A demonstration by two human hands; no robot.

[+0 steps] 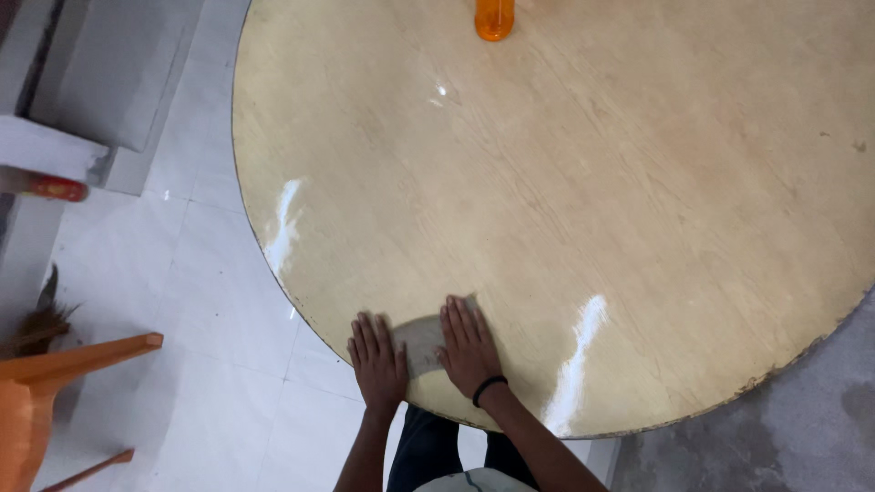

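Right now both hands lie flat on a small grey cloth (421,343) at the near edge of the round wooden table (583,200). The left hand (377,361) presses the cloth's left part with its fingers straight and close together, palm down, gripping nothing. The right hand (468,347), with a dark band at the wrist, lies the same way on the cloth's right part, fingers spread a little. The cloth sits partly hidden under both palms, right beside the table's worn rim.

To my eye this looks like wiping. It would go best with even pressure from both palms, so the cloth stays flat and does not bunch, in overlapping strokes that follow the curve of the rim. The glossy top shows streaks of glare, so any damp trail should be easy to spot. An orange bottle (494,18) stands well apart at the far side, clear of any sweep down here. An orange chair (55,374) stands on the white tile floor (210,301) to the left.
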